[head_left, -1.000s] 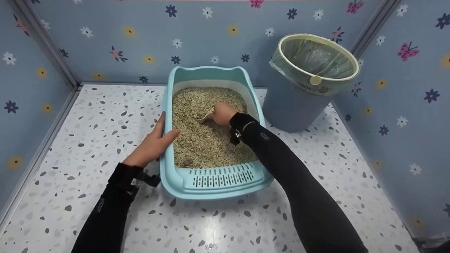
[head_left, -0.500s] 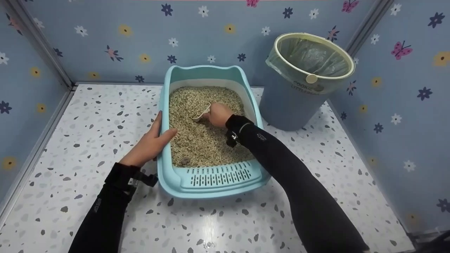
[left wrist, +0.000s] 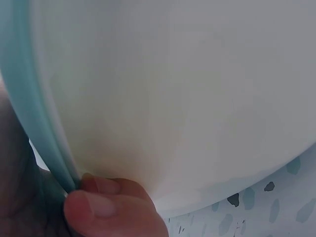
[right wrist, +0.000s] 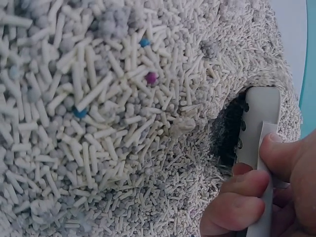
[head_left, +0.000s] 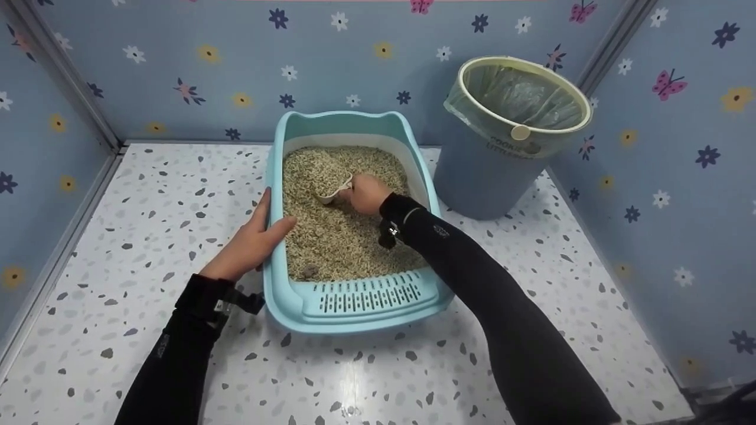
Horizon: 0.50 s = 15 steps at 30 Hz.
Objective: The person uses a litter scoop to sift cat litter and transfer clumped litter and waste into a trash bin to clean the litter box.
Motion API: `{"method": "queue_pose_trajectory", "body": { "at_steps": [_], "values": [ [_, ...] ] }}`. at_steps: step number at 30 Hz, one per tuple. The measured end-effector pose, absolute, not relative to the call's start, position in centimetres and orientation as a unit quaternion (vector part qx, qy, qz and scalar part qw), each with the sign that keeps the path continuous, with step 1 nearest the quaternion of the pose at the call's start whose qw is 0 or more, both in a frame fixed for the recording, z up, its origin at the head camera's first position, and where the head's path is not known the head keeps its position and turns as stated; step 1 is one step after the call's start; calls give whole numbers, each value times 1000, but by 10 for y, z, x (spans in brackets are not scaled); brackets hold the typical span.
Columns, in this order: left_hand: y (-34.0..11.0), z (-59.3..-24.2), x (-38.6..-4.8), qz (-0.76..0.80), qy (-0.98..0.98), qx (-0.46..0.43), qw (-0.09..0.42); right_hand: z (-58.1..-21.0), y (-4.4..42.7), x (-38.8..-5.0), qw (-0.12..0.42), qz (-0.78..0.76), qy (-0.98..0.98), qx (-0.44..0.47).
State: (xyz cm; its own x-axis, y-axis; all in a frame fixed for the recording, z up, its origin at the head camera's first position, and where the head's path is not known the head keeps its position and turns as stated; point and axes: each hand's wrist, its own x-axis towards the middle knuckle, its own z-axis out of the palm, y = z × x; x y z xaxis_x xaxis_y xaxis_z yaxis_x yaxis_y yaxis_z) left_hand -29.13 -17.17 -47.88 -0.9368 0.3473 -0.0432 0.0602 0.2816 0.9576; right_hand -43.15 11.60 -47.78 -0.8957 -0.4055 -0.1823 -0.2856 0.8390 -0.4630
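Observation:
A blue litter box [head_left: 360, 323] full of pellet litter [head_left: 331, 248] stands on the floor. My left hand [head_left: 251, 245] grips its left rim, thumb over the top; in the left wrist view curled fingertips [left wrist: 116, 210] press under the rim, against the pale outer wall [left wrist: 197, 98]. Inside the box, my right hand [head_left: 369, 193] holds a whitish scoop [head_left: 335, 195]. The right wrist view shows the slotted scoop [right wrist: 262, 106] sunk partly in the litter [right wrist: 123, 128], beside a dark hollow, with thumb and fingers of my right hand [right wrist: 261, 182] round its handle. A greyish clump [head_left: 309, 270] lies near the front left corner.
A blue-grey bin [head_left: 487, 171] with a cream rim and clear liner stands right of the box, close to the back wall. Flower-patterned walls [head_left: 207, 77] enclose the speckled floor [head_left: 159, 206] at the back and both sides.
The scoop has moved slightly left and toward the front within the litter, with my right hand still on it. My left hand keeps its place on the rim. The head view has shifted slightly.

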Motion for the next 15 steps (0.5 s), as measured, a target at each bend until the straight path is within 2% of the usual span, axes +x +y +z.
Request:
{"method": "queue_pose_trajectory", "body": {
  "at_steps": [3,6,15],
  "values": [
    [-172,-479,-291,584,792,128,122,-461,113,-417,165,-248,941,-162],
    [-172,-479,-291,578,797,125,123,-454,114,-410,168,-279,934,-149],
    [-174,-480,-293,582,792,128,132,-440,120,-395,116,-291,939,-142]
  ]
}}
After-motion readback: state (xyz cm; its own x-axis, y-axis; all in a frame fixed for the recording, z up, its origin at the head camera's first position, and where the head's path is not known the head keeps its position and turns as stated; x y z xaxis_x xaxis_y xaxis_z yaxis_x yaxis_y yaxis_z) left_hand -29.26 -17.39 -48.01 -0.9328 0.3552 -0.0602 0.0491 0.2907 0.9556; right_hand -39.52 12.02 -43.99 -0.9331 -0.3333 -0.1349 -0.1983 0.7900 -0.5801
